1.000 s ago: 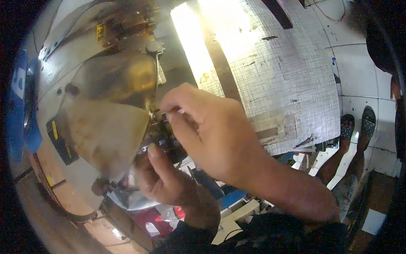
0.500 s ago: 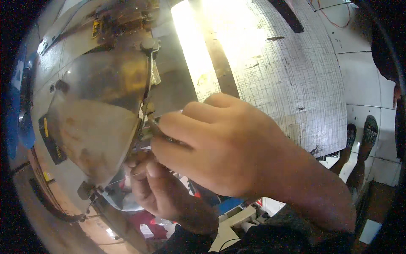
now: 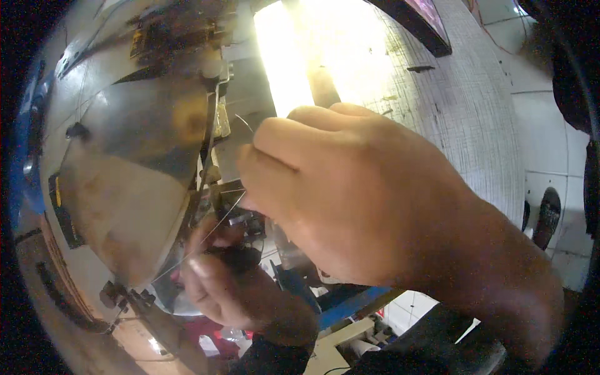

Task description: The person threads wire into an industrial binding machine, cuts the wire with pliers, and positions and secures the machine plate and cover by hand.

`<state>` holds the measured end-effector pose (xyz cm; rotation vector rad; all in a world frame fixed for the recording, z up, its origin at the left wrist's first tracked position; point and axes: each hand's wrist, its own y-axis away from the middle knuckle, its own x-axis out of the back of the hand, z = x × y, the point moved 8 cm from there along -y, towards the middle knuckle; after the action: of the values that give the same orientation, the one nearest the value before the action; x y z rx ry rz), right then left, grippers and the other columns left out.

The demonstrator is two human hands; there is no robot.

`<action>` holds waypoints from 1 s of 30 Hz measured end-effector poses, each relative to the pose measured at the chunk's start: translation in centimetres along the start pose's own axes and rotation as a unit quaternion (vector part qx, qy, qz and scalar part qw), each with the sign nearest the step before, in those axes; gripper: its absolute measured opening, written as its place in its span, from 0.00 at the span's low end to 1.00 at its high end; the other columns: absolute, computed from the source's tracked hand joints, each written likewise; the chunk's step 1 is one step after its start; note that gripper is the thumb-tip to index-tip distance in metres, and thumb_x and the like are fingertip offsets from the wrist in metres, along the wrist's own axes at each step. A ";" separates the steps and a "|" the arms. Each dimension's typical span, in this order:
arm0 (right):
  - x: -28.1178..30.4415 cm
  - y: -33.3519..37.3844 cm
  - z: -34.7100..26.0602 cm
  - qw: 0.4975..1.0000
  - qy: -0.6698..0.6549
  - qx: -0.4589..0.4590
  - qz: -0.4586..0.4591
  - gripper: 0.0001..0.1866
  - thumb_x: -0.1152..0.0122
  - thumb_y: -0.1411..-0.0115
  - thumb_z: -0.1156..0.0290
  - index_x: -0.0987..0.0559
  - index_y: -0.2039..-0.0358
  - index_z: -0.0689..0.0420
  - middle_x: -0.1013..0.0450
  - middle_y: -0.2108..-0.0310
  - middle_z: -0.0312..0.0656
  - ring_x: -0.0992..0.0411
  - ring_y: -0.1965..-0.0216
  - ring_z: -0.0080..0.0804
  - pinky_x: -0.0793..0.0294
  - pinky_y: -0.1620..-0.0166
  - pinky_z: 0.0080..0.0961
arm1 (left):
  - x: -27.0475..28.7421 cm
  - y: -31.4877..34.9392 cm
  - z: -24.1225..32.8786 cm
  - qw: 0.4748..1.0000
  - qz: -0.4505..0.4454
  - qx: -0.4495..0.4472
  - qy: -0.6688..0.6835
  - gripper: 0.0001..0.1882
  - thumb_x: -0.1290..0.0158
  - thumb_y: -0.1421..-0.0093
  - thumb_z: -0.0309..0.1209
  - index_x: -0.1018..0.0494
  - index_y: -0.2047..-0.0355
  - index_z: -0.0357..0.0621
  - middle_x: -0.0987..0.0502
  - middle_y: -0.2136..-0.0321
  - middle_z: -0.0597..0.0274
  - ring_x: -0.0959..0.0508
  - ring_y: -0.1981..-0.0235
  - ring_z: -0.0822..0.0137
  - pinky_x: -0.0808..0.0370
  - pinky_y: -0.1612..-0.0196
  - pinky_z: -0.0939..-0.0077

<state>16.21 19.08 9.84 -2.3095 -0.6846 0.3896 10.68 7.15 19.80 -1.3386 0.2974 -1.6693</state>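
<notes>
A thin pale thread runs taut between my two hands. My right hand is closed, its fingertips pinched on the thread, and a short curved end sticks out above its knuckles. Lower and to the left, my left hand has thumb and forefinger drawn together where the thread bends; blur softens these fingers. From there the thread carries on toward the lower left. Both hands are beside what looks like the needle end of a sewing machine. My right hand hides part of that machine's metal parts.
A smudged translucent panel stands left of my hands. A brightly lit, crosshatched work surface spreads to the right, with a dark bar at its far side. A person's foot is on the tiled floor at right.
My right hand has moved up and slightly right, away from my left hand. The thread now shows stretched between them. The dark bar comes further into view.
</notes>
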 end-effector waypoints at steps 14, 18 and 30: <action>-1.6 -1.3 -1.1 0.990 0.051 0.133 -0.017 0.10 0.34 0.50 0.75 0.24 0.66 0.60 0.30 0.71 0.44 0.29 0.71 0.43 0.29 0.68 0.33 | 2.6 1.1 -2.2 0.996 0.018 -0.063 0.057 0.19 0.50 0.38 0.45 0.28 0.61 0.38 0.26 0.66 0.53 0.25 0.67 0.63 0.28 0.60 0.68; -1.6 -1.4 -2.6 0.980 0.107 0.170 -0.014 0.09 0.35 0.46 0.75 0.24 0.65 0.60 0.28 0.70 0.45 0.28 0.70 0.46 0.27 0.67 0.33 | 4.0 0.9 -4.8 0.956 0.056 -0.139 0.251 0.20 0.49 0.38 0.44 0.31 0.57 0.39 0.27 0.64 0.51 0.25 0.66 0.60 0.27 0.57 0.63; -1.5 -1.2 0.9 0.949 0.217 0.229 -0.011 0.06 0.43 0.38 0.79 0.25 0.61 0.58 0.25 0.72 0.40 0.28 0.72 0.22 0.27 0.65 0.22 | -1.9 2.5 -8.5 0.843 0.041 -0.178 0.506 0.23 0.55 0.36 0.42 0.37 0.46 0.39 0.24 0.60 0.48 0.24 0.55 0.54 0.29 0.49 0.58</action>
<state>14.14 19.43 10.13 -1.8493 -0.3516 0.0141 4.59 4.34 13.76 -0.5241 1.3091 -2.1867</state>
